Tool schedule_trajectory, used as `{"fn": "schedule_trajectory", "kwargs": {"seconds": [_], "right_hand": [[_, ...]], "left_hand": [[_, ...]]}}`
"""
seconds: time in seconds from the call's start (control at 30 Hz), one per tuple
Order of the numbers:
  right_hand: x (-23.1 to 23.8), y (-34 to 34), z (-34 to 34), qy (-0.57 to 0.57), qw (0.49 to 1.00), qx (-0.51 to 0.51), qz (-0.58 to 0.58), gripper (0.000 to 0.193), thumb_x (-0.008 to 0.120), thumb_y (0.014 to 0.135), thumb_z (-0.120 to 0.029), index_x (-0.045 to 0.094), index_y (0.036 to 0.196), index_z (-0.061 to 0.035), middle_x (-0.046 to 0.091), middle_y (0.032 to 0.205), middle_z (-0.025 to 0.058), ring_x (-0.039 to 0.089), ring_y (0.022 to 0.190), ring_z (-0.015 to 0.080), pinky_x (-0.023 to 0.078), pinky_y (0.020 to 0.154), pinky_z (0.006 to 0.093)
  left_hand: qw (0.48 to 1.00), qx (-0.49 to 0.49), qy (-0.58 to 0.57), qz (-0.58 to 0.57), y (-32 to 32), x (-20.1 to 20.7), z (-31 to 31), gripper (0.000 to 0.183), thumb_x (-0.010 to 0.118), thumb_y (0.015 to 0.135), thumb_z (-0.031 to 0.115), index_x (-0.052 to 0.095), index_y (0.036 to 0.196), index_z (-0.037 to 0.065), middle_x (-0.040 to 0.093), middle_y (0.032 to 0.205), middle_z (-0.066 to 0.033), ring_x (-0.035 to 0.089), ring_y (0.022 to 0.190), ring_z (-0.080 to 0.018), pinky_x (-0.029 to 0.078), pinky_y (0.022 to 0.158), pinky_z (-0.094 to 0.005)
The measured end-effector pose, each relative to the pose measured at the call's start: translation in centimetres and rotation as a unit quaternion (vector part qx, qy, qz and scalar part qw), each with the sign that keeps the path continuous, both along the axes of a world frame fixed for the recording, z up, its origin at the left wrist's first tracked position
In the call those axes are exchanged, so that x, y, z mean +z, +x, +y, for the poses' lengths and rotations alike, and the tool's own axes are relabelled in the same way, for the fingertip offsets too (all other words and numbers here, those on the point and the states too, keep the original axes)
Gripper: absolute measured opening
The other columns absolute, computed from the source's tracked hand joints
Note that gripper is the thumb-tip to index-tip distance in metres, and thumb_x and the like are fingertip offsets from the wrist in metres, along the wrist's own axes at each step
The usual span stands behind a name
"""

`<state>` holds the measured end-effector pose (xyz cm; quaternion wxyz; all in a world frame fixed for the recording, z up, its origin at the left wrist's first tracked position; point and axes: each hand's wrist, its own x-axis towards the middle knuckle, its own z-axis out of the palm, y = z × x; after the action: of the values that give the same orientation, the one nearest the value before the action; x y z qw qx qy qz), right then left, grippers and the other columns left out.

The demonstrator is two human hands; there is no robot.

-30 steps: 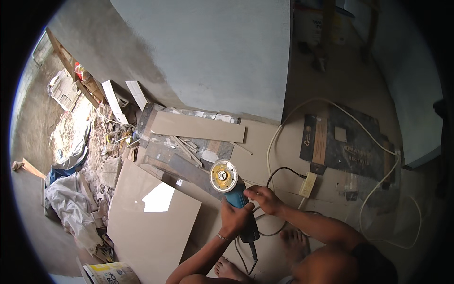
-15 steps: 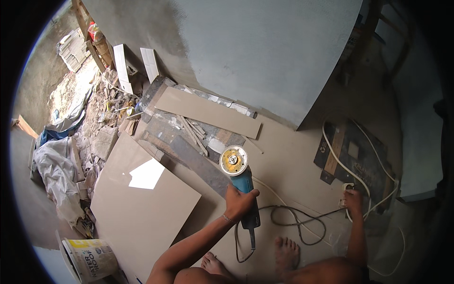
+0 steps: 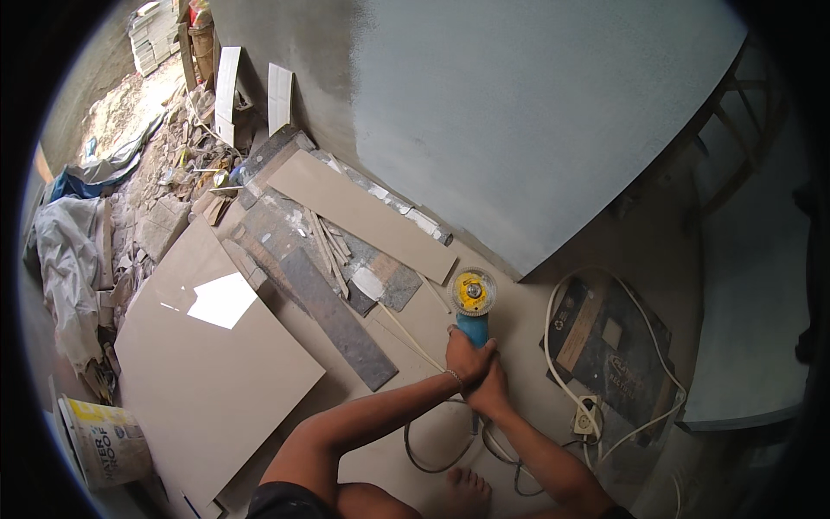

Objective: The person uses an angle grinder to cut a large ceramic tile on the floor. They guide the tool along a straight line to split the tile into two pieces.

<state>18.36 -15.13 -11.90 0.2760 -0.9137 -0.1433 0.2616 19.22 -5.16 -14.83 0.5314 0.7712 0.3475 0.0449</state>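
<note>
An angle grinder (image 3: 473, 329) with a teal body points away from me, its toothed cutting disc (image 3: 475, 292) facing up, yellow in the centre. My left hand (image 3: 467, 356) is closed round the body just behind the disc. Right behind it, my right hand (image 3: 489, 387) is closed on the grinder's rear part, most of which the two hands hide. A dark cord (image 3: 418, 457) loops on the floor below my forearms. To the right, a socket block (image 3: 588, 413) on a white cable lies apart from both hands.
A large beige tile (image 3: 216, 372) lies at the left, a long cut tile (image 3: 363, 212) beyond it. Thin offcuts and a dark strip (image 3: 337, 320) lie between. Rubble (image 3: 156, 208), a bucket (image 3: 104, 441), flattened cardboard (image 3: 609, 342) and a grey-blue wall (image 3: 519, 112) surround the area.
My right hand has left the socket block and come across to the grinder's rear. The grinder, in my left hand, has moved right in the picture. The view has shifted.
</note>
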Motion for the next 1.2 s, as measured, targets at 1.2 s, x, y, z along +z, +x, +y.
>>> {"fn": "schedule_trajectory", "kwargs": {"seconds": [1.2], "right_hand": [[15.9, -6.8, -16.3, -0.059, 0.948, 0.107, 0.293, 0.050, 0.074, 0.087, -0.008, 0.054, 0.132, 0.0033, 0.063, 0.121, 0.0218, 0.066, 0.115, 0.0320, 0.054, 0.094, 0.0376]], "left_hand": [[0.842, 0.116, 0.478, 0.220, -46.5, -7.1, 0.1, 0.013, 0.060, 0.102, 0.018, 0.064, 0.108, 0.006, 0.071, 0.091, -0.0106, 0.071, 0.076, -0.0314, 0.059, 0.072, -0.0462]]}}
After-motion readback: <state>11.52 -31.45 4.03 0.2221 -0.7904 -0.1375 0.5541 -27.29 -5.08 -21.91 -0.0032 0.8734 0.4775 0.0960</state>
